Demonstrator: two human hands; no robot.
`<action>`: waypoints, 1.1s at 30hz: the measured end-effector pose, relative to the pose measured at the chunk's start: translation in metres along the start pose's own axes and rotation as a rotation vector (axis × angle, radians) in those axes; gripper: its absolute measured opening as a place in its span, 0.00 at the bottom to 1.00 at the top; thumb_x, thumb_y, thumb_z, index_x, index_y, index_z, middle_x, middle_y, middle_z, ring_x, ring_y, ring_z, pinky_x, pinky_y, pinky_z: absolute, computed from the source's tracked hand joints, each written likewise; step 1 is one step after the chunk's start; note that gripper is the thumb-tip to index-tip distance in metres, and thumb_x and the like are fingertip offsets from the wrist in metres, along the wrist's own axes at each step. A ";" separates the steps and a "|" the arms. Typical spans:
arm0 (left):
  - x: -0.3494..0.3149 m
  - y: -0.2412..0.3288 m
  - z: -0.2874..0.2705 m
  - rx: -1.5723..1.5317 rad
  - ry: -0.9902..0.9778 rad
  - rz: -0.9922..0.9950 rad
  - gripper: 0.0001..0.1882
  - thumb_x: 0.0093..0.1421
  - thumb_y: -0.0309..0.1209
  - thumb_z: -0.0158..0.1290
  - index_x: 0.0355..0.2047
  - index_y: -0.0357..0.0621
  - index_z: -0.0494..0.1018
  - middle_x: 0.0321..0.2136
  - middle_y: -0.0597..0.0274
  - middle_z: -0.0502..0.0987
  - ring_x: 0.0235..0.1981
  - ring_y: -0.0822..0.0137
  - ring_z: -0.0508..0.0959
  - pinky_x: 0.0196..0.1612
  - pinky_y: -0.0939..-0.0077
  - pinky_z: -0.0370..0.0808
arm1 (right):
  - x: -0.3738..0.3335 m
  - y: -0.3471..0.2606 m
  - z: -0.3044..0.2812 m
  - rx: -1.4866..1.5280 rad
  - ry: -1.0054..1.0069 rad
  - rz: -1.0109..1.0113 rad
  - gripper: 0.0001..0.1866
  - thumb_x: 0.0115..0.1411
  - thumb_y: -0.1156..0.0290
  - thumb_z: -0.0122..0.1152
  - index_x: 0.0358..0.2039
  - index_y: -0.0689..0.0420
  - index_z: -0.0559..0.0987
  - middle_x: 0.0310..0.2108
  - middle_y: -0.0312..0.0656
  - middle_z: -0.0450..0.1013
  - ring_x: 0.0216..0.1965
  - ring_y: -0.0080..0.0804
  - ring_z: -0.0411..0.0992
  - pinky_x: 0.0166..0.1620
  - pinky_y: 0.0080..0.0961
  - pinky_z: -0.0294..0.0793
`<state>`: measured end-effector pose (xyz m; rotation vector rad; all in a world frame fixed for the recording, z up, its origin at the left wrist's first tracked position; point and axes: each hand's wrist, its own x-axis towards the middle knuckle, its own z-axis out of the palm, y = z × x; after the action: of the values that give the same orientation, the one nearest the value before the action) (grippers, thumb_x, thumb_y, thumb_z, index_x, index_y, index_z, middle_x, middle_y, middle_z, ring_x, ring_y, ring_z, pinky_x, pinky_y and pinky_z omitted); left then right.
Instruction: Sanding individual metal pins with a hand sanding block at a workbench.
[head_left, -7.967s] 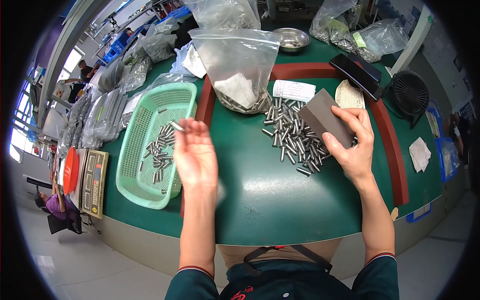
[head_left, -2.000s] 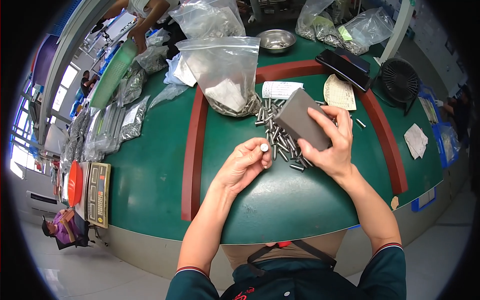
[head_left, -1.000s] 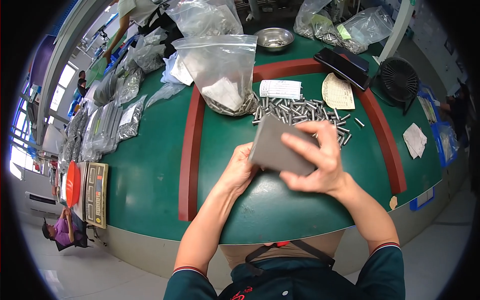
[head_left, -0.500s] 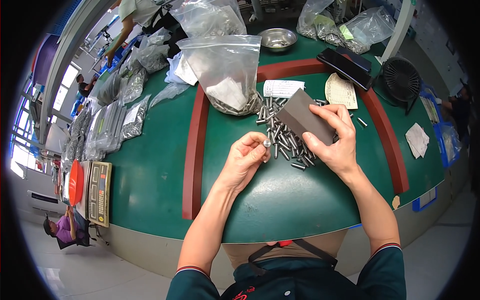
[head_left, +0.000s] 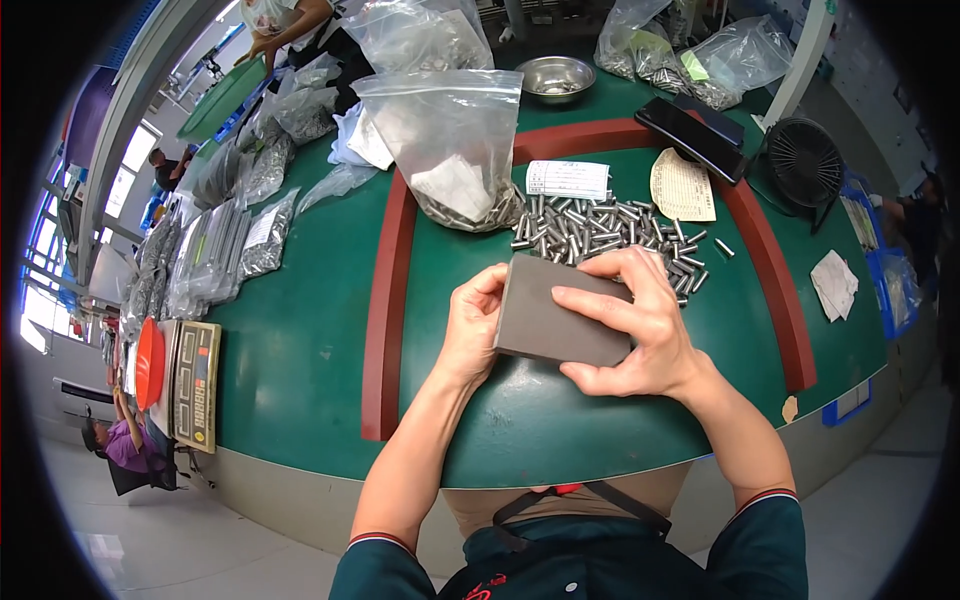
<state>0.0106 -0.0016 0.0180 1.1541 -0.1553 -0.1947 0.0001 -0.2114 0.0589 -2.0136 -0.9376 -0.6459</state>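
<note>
My right hand (head_left: 645, 330) grips a grey-brown rectangular block (head_left: 560, 310), like a sanding block, fingers across its broad face and thumb along the near edge. At the block's left end, my left hand (head_left: 472, 325) is closed, with its fingertips partly behind the block. The small metal pin seen in its pinch a moment earlier is now hidden by the block. Just beyond the block lies a loose pile of shiny metal pins (head_left: 600, 228) on the green tabletop (head_left: 560, 425). A single pin (head_left: 724, 247) rests apart to the right.
Dark red bars (head_left: 388, 310) frame the work spot on three sides. Behind the pile are a clear bag of parts (head_left: 450, 150), a white label (head_left: 567, 179), a yellowish slip (head_left: 683, 185), a phone (head_left: 690, 138) and a steel bowl (head_left: 557, 78). A black fan (head_left: 802, 160) stands right.
The block has moved left and toward me, from over the pile to my left hand, covering the pin there. More of the pile shows. A background person now holds a green basin.
</note>
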 end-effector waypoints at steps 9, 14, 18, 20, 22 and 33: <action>0.004 -0.004 -0.003 0.068 -0.027 0.151 0.07 0.58 0.20 0.59 0.37 0.37 0.75 0.35 0.68 0.74 0.37 0.77 0.73 0.43 0.83 0.70 | 0.002 0.001 -0.004 0.006 -0.043 0.052 0.30 0.35 0.60 0.74 0.43 0.54 0.83 0.39 0.46 0.71 0.41 0.42 0.70 0.46 0.37 0.67; 0.000 0.004 -0.008 -0.145 -0.091 0.097 0.08 0.56 0.24 0.62 0.34 0.41 0.74 0.33 0.65 0.71 0.33 0.72 0.70 0.41 0.77 0.69 | -0.004 0.033 -0.011 -0.191 0.203 0.433 0.26 0.39 0.65 0.73 0.41 0.58 0.83 0.38 0.42 0.70 0.41 0.38 0.70 0.47 0.34 0.67; 0.003 0.003 -0.004 -0.212 -0.061 0.057 0.09 0.55 0.26 0.64 0.32 0.43 0.73 0.32 0.65 0.70 0.32 0.71 0.69 0.39 0.77 0.68 | -0.003 0.025 -0.009 -0.128 0.229 0.413 0.26 0.38 0.66 0.73 0.42 0.59 0.82 0.39 0.43 0.70 0.42 0.38 0.70 0.47 0.34 0.67; 0.003 0.001 -0.010 -0.225 -0.078 0.053 0.09 0.55 0.25 0.64 0.33 0.42 0.73 0.33 0.65 0.71 0.33 0.71 0.70 0.41 0.76 0.69 | -0.004 0.024 -0.007 -0.132 0.224 0.389 0.26 0.38 0.66 0.73 0.42 0.59 0.82 0.39 0.43 0.70 0.42 0.38 0.70 0.46 0.34 0.68; 0.003 -0.001 -0.012 -0.240 -0.094 0.049 0.10 0.55 0.25 0.64 0.34 0.42 0.74 0.34 0.65 0.72 0.34 0.71 0.71 0.43 0.76 0.70 | -0.002 0.019 -0.004 -0.040 0.227 0.356 0.27 0.37 0.66 0.73 0.42 0.59 0.82 0.38 0.44 0.70 0.41 0.40 0.70 0.45 0.35 0.69; 0.005 -0.003 -0.010 -0.092 -0.013 0.179 0.11 0.53 0.14 0.60 0.35 0.39 0.77 0.38 0.63 0.74 0.38 0.74 0.73 0.44 0.81 0.71 | 0.002 0.009 -0.012 0.308 0.044 0.371 0.27 0.41 0.68 0.72 0.45 0.60 0.82 0.38 0.42 0.71 0.39 0.32 0.72 0.45 0.27 0.72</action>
<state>0.0172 0.0054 0.0112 1.0418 -0.2578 -0.0502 0.0075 -0.2244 0.0625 -1.8209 -0.5736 -0.3171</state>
